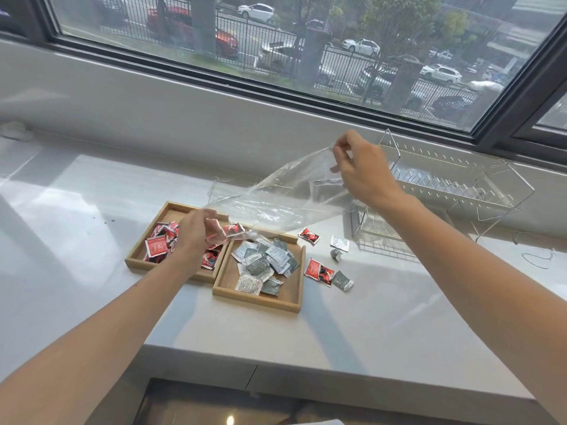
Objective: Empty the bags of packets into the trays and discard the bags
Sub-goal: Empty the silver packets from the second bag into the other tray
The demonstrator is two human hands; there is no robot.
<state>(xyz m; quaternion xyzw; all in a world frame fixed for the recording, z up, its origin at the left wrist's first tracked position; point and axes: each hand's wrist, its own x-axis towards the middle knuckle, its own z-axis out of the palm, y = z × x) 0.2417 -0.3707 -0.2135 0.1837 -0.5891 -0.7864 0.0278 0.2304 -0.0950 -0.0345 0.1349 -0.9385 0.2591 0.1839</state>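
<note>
A clear plastic bag (276, 197) is stretched in the air above two wooden trays. My right hand (362, 170) pinches its raised far corner. My left hand (196, 231) grips the low end over the left tray (135, 259), which holds red packets (158, 243). The right tray (260, 299) holds grey and white packets (264, 259). One red packet (234, 230) sits at the bag's mouth by my left fingers. Several packets lie loose on the counter right of the trays: red ones (319, 269) and grey and white ones (339, 242).
A wire dish rack (454, 182) stands on the white counter (76, 240) at the right, just behind my right forearm. The window sill runs along the back. The counter's front edge drops off below the trays.
</note>
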